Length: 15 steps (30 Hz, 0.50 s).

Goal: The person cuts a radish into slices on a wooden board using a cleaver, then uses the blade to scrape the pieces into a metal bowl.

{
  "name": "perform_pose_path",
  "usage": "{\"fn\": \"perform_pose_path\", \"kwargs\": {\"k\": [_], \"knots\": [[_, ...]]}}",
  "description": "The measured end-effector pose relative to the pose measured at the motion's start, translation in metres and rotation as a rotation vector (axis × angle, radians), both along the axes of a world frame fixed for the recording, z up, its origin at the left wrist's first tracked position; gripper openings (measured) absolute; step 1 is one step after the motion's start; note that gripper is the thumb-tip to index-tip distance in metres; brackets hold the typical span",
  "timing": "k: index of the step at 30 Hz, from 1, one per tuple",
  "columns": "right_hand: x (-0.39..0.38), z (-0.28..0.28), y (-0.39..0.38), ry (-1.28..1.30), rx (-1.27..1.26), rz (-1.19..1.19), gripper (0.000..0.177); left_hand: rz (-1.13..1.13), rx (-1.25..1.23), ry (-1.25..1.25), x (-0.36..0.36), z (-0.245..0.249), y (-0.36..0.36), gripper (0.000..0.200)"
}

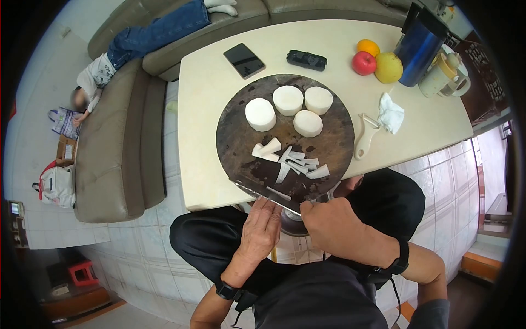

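Note:
A round dark wooden cutting board [230, 137] lies at the table's near edge. Several thick white radish rounds [261, 115] stand on its far half, with cut wedges [266, 151] and thin strips [284, 171] nearer me. Across the board's near rim lies a knife [257, 194], its blade pointing left. My right hand [331, 222] is closed around the knife's handle, which the fingers hide. My left hand [263, 227] is beside the blade, fingers stretched out and close together at the board's near edge. One strip lies along the blade.
The cream table [200, 109] also bears a phone [244, 60], a black pouch-like item [307, 60], an apple [363, 63], other fruit, a blue flask [421, 46], a pitcher [442, 75], a peeler [366, 137] and crumpled tissue [390, 113]. A person lies on the sofa [118, 159].

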State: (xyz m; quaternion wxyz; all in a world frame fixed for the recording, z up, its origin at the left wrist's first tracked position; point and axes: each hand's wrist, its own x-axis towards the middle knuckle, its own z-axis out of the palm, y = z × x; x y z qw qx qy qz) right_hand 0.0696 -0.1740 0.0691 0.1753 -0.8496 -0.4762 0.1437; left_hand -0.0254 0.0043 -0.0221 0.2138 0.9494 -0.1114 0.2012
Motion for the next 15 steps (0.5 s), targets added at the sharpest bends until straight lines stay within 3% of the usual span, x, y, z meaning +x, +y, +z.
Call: {"fn": "perform_pose_path", "kwargs": {"k": [15], "knots": [[-0.004,0.002,-0.021,0.057,0.021,-0.046,0.012,0.001,0.0,-0.04,0.002,-0.003,0.0,0.043]]}}
